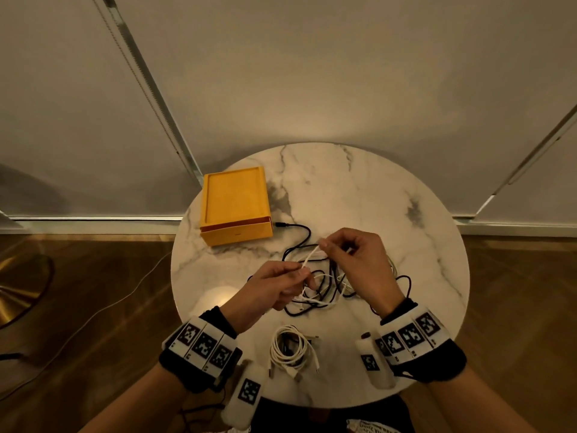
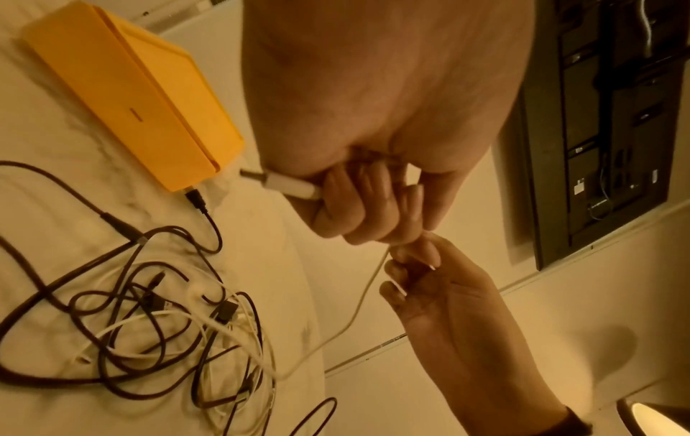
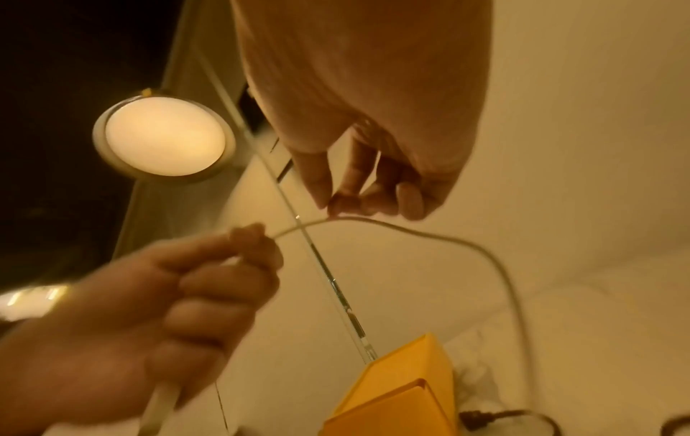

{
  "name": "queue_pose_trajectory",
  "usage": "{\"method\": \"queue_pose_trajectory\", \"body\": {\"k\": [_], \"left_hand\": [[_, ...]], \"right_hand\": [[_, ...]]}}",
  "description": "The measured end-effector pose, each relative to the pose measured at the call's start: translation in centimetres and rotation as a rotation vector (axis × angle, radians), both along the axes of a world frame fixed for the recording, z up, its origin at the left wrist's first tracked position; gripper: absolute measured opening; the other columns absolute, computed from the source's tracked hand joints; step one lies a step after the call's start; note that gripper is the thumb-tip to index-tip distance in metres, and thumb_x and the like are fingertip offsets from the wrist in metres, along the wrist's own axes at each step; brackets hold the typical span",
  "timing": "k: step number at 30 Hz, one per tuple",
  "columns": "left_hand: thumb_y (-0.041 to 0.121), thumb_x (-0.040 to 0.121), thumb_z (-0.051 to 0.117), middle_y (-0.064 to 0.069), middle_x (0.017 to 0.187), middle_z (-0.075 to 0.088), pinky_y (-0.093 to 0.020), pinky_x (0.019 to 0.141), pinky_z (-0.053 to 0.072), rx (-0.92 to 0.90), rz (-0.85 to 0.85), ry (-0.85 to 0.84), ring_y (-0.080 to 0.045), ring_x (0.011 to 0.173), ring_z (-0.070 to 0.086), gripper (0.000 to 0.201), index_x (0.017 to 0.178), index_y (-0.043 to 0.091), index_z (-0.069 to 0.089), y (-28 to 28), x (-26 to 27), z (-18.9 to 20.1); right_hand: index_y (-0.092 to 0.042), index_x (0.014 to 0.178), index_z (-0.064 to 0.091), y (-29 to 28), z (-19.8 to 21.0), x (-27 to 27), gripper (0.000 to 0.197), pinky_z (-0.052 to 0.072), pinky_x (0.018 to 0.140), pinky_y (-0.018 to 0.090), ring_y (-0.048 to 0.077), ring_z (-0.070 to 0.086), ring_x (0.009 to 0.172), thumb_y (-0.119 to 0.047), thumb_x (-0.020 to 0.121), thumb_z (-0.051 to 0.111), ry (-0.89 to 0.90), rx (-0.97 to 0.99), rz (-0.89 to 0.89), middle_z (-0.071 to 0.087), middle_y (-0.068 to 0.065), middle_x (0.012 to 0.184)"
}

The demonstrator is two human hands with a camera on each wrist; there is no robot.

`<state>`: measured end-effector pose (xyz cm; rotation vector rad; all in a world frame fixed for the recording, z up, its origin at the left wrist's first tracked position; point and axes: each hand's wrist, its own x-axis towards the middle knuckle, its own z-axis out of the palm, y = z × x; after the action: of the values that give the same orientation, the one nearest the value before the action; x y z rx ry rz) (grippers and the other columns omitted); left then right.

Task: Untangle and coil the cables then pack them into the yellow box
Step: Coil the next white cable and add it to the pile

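At the far left of the round white marble surface (image 1: 359, 182) sits the flat yellow cardboard box (image 1: 236, 204), lid closed, a black plug lying just beside its near right corner. Your left hand (image 1: 274, 287) is raised above the surface, fingers curled around the white plug end of a thin white cable (image 2: 364, 298), thumb and forefinger pinching the cord. That cord runs a short way rightward to your right hand (image 1: 356, 260), which pinches it between thumb and forefinger, the other fingers loosely bent. Under and between both hands lies a tangle of black and white cables (image 1: 324, 285), the white cable trailing down into it. Nearer you, between your wrists, a neatly coiled white cable (image 1: 288, 350) rests flat on the surface, apart from the tangle.
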<state>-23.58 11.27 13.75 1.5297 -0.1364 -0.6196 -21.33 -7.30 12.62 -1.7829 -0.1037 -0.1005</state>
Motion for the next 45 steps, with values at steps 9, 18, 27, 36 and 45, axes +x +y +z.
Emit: {"method": "queue_pose_trajectory", "body": {"k": [9,18,27,36,45], "left_hand": [[0.03,0.093,0.046,0.008,0.051,0.02,-0.025,0.044,0.014,-0.327,0.046,0.131,-0.007,0.043,0.016,0.032,0.081,0.011,0.069,0.5,0.1,1.9],[0.023,0.091,0.059,0.009,0.055,0.047,-0.016,0.043,0.032,-0.797,0.08,0.156,0.0,0.041,0.041,0.016,0.099,0.01,0.064,2.2,1.6,2.4],[0.024,0.094,0.053,0.006,0.061,0.046,-0.014,0.042,0.031,-0.727,0.138,0.097,-0.002,0.047,0.039,0.035,0.124,0.009,0.062,0.6,1.5,2.5],[0.016,0.099,0.045,-0.01,0.083,0.072,-0.023,0.08,0.052,-0.094,0.145,-0.377,-0.014,0.082,0.069,0.026,0.094,-0.002,0.063,0.2,2.3,1.6],[0.026,0.102,0.043,-0.007,0.062,0.061,-0.023,0.048,0.047,0.559,-0.254,-0.591,-0.01,0.046,0.058,0.029,0.093,0.005,0.059,2.9,2.5,-0.7]], "right_hand": [[0.0,0.093,0.072,1.3,-0.2,-1.0,0.016,0.051,0.058,0.031,0.022,0.063,0.054,-0.009,0.094,0.059,0.008,0.145,0.286,0.065,0.013,0.06],[-0.013,0.09,0.073,1.3,-1.2,-1.2,0.031,0.018,0.046,0.036,0.013,0.024,0.041,-0.03,0.098,0.048,0.097,0.395,0.203,0.029,0.003,0.048],[-0.031,0.079,0.067,4.2,-2.2,-3.4,0.043,0.033,0.055,0.023,0.01,0.039,0.051,-0.043,0.101,0.032,0.143,-0.092,0.459,0.043,0.004,0.056],[-0.015,0.106,0.058,4.5,-1.8,-4.1,0.012,0.04,0.059,0.02,0.007,0.051,0.06,-0.021,0.097,0.052,0.027,-0.388,0.668,0.057,0.0,0.07],[-0.017,0.096,0.075,0.7,-1.1,-2.0,0.011,0.044,0.064,0.017,0.0,0.061,0.068,-0.02,0.09,0.066,-0.014,-0.313,0.44,0.069,-0.013,0.076]]}}
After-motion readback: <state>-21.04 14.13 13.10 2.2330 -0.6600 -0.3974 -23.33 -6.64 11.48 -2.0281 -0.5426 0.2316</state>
